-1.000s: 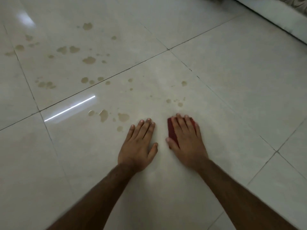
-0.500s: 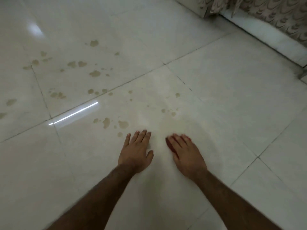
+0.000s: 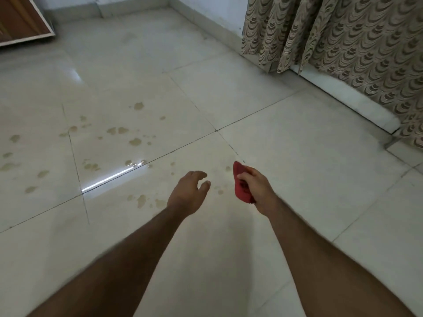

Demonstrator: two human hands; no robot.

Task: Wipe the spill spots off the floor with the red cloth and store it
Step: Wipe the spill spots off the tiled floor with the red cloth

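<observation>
Hands raised: right hand (image 3: 257, 188) around red cloth (image 3: 240, 186).

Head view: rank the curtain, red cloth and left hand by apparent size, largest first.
1. curtain, by far the largest.
2. left hand.
3. red cloth, partly hidden in the right hand, so its rank below the left hand is unsure.

Both hands came up off the floor (image 3: 297, 156), where they had lain flat a second before. The right hand (image 3: 256, 188), which had pressed the red cloth (image 3: 240, 184) against the tile, closed its fingers round it and lifted it clear. The left hand (image 3: 190, 193) rose beside it with fingers loosely curled, holding nothing. The view tilted up, so a patterned curtain (image 3: 343, 42) at far right and a wooden panel (image 3: 20, 19) at far left came into sight.
</observation>
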